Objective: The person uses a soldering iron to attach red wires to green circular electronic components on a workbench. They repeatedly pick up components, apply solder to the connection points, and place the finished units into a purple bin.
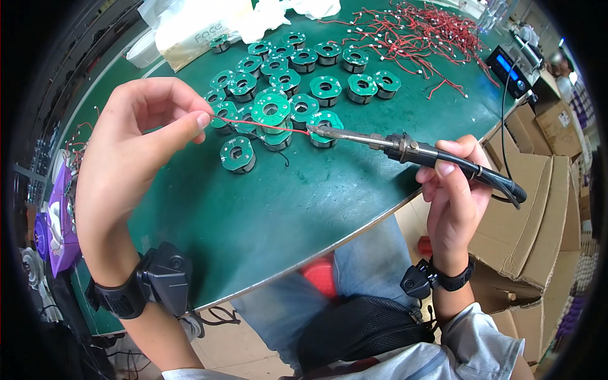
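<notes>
Between thumb and forefinger, my left hand pinches a thin red wire, stretched rightward over the boards. A black wire droops beside it, its end curled above the table. My right hand grips a soldering iron by its black handle. The iron's tip meets the red wire's end above a round green circuit board; whether either touches the board I cannot tell. Several more ring-shaped boards on dark motor coils stand around it, one stacked on top of another.
A tangled heap of red wires lies at the far right. Beside it stands a soldering station with a blue display and a cable. Cardboard boxes are right of the table edge. A purple package sits left; a white bag lies behind.
</notes>
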Demonstrator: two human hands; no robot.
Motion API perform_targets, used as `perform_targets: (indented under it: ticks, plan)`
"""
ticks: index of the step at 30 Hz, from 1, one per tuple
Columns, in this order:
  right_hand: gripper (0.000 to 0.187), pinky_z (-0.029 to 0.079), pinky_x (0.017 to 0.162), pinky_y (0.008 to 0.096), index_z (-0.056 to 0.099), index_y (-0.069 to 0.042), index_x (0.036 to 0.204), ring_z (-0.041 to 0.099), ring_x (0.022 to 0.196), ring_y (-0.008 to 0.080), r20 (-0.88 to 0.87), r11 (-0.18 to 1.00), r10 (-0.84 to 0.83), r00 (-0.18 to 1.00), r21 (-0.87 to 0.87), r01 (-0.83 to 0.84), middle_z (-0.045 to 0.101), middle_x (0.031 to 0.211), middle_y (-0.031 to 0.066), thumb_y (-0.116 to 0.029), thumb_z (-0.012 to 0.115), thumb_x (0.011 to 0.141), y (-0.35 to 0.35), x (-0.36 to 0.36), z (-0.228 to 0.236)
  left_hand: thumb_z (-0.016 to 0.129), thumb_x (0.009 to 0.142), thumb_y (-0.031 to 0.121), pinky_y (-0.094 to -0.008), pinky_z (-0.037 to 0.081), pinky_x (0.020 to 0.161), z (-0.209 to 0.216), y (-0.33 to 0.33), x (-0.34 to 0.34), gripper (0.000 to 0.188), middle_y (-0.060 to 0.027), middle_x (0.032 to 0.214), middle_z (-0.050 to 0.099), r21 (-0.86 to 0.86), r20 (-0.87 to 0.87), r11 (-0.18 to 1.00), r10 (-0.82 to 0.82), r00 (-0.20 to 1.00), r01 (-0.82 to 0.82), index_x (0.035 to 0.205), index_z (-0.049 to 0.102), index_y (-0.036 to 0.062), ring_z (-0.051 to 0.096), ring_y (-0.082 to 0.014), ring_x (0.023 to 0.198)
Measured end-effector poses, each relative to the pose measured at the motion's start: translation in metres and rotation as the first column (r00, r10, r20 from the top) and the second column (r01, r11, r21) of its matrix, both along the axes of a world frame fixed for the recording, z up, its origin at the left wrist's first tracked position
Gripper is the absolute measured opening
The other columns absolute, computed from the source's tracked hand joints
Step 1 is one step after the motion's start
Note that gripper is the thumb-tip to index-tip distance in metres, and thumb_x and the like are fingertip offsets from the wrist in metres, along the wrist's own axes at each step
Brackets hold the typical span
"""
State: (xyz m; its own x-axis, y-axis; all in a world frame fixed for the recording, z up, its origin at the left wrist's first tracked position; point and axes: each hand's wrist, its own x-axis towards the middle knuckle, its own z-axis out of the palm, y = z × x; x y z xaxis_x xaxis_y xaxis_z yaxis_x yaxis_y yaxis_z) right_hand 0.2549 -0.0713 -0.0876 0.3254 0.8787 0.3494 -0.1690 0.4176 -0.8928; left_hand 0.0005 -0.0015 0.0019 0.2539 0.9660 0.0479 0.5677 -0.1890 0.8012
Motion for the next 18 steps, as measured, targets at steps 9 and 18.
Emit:
perform_targets:
  ticks: [9, 18]
  plan:
    - [0.010, 0.039, 0.045, 0.0175, 0.051, 0.000, 0.087, 0.056, 0.058, 0.0098, -0.002, 1.000, 0.008, 1.000, -0.009, -0.008, 0.058, 0.071, 0.0081, -0.001, 0.057, 0.079, -0.0004, 0.0005, 0.0005, 0.060, 0.074, 0.008, -0.0195, 0.041, 0.062, 0.0002, 0.0009, -0.0007, 0.010, -0.0019, 0.068, 0.056, 0.007, -0.015, 1.000, -0.011, 1.000, 0.011, 0.075, 0.057, -0.0021, 0.053, -0.0073, 0.066]
    - [0.010, 0.039, 0.045, 0.0175, 0.052, 0.000, 0.087, 0.056, 0.059, 0.0095, 0.007, 1.000, 0.008, 1.000, -0.007, -0.008, 0.058, 0.071, 0.0078, 0.000, 0.057, 0.079, 0.0002, 0.0006, -0.0003, 0.061, 0.075, 0.007, -0.0204, 0.042, 0.063, -0.0001, 0.0016, -0.0032, 0.010, -0.0026, 0.071, 0.056, 0.011, -0.005, 1.000, -0.016, 1.000, 0.016, 0.077, 0.057, -0.0022, 0.053, -0.0082, 0.067]
